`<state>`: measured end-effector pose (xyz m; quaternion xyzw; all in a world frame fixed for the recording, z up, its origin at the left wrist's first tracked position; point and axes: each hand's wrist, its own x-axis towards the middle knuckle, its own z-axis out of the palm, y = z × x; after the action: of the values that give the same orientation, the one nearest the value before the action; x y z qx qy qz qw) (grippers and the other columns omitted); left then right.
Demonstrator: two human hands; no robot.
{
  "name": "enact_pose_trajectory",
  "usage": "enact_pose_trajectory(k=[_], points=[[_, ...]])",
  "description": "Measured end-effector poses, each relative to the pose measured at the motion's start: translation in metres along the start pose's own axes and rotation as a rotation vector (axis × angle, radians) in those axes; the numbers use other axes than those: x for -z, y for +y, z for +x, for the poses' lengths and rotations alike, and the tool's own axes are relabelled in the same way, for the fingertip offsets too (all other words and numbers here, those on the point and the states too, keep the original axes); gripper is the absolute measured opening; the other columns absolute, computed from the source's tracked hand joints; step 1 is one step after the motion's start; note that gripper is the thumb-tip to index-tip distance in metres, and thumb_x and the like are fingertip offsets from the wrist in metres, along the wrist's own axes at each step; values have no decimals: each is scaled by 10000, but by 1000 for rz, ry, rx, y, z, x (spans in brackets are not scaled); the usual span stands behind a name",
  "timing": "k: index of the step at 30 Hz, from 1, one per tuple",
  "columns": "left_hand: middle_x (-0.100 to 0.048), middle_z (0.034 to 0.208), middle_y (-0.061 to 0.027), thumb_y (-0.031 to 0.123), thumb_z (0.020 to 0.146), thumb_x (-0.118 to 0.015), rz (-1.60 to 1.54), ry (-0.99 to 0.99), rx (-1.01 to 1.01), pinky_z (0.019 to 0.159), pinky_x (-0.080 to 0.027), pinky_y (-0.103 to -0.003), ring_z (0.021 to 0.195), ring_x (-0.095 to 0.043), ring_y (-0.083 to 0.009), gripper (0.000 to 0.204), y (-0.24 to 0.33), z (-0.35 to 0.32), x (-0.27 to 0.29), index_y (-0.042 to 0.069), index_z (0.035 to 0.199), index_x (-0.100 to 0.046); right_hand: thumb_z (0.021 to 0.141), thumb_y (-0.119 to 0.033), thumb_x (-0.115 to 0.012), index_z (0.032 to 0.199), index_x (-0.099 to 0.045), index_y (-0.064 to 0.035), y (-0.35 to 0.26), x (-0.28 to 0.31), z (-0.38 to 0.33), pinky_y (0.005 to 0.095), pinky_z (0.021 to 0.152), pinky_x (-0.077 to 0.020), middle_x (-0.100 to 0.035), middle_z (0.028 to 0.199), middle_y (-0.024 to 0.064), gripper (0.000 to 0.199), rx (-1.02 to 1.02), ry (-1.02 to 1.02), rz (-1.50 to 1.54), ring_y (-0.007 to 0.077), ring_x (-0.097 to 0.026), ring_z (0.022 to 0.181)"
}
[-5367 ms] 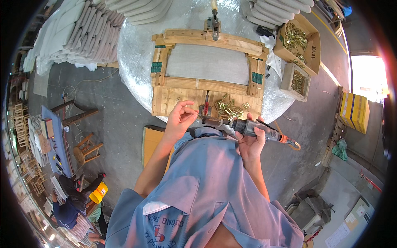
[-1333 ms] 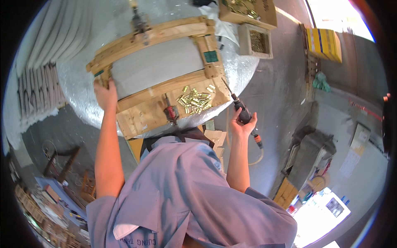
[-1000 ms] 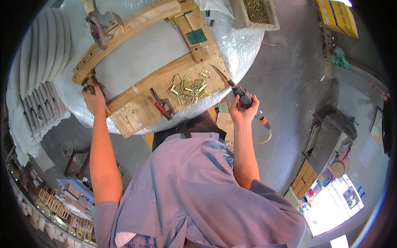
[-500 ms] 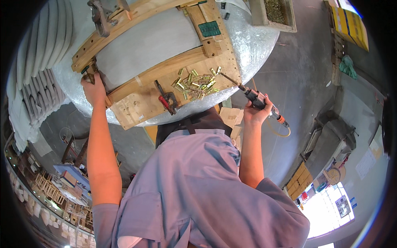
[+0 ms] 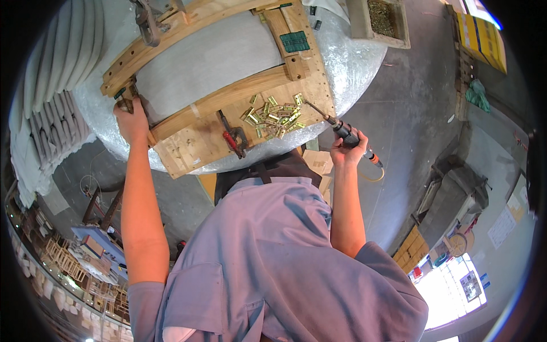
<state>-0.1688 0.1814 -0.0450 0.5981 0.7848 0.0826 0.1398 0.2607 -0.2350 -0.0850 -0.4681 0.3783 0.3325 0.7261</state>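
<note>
My left hand (image 5: 132, 118) grips the left corner of a curved wooden frame (image 5: 228, 97) that lies on a round table wrapped in bubble film (image 5: 353, 62). My right hand (image 5: 346, 149) is shut on a black pneumatic screwdriver (image 5: 348, 133) with an orange end; its bit points at the frame's lower right corner. A pile of several small brass hinges (image 5: 273, 117) lies on the frame's plywood panel, just left of the bit. Red-handled pliers (image 5: 232, 137) rest on the same panel.
A metal clamp (image 5: 149, 25) sits on the frame's far rail. A green pad (image 5: 295, 41) lies on its right rail. A box of hardware (image 5: 380, 20) stands behind the table, with stacked white panels (image 5: 48, 108) at the left and yellow crates (image 5: 481, 40) at the right.
My left hand left the panel and took the frame's left corner. My right hand swung the screwdriver from the table's front to the frame's right corner. The view tilted.
</note>
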Motion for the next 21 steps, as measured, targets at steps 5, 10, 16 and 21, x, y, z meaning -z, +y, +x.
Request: enact_pose_trajectory(k=[5,10,16,21], points=[[-623,1464,-280,592,967,-656,7,-8,-5,1113,-489,-528,1325,-625,-468,877,-3,1,-1,-7,1567,-432,909,-348,-722,1101,-667,-176,7,17,13,250,562,-593,-733,1077,32,263,-64,-45,-30,241,-735,934],[-622,1465,-280,601,965,-651,4,-7,3,1112,-489,-531,1325,-625,-469,882,0,0,1,-3,1568,-431,925,-360,-721,1141,-699,-151,14,1,-6,239,560,-606,-745,1162,64,302,-66,-65,117,309,-729,1022],[-622,1461,-285,602,967,-642,12,-5,-6,1105,-493,-538,1317,-631,-470,886,-2,0,1,-5,1574,-421,950,-388,-737,1112,-711,-143,-3,-35,-5,333,716,-709,-722,1223,106,295,-97,-164,306,338,-712,1150],[-626,1451,-287,592,972,-642,6,-2,-4,1095,-499,-537,1313,-632,-475,878,0,-1,1,-6,1575,-420,985,-461,-727,1209,-675,-72,-9,-87,21,368,866,-710,-680,1335,163,452,-5,-197,415,412,-637,1325]])
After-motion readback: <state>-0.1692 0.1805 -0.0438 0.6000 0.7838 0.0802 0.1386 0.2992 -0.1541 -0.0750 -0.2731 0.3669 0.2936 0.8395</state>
